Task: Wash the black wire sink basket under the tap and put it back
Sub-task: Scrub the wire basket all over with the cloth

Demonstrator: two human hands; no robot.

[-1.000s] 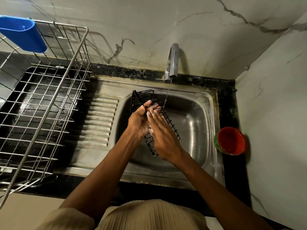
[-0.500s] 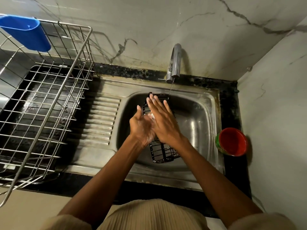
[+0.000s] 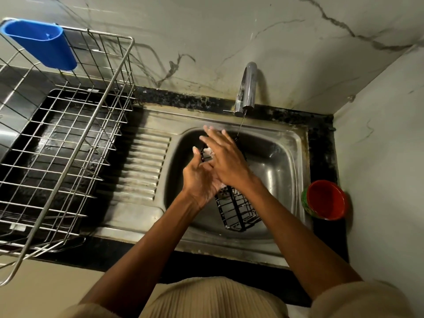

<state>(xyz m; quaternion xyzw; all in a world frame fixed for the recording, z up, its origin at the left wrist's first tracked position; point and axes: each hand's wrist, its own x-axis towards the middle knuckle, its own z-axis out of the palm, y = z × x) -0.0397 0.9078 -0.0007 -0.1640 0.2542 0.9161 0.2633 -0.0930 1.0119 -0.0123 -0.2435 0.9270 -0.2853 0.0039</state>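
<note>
black wire sink basket [image 3: 238,210] held over the sink [image 3: 282,161], far end under the tap [image 3: 246,88] trickle. left hand [image 3: 202,177] clasps it; right hand [image 3: 226,157] lies flat, fingers spread. best: rotate slowly, rub each wire.

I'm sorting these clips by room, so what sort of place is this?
Most likely a home kitchen: a steel sink with a ribbed drainboard and a tap sits in a dark counter, with a wire dish rack beside it.
</note>
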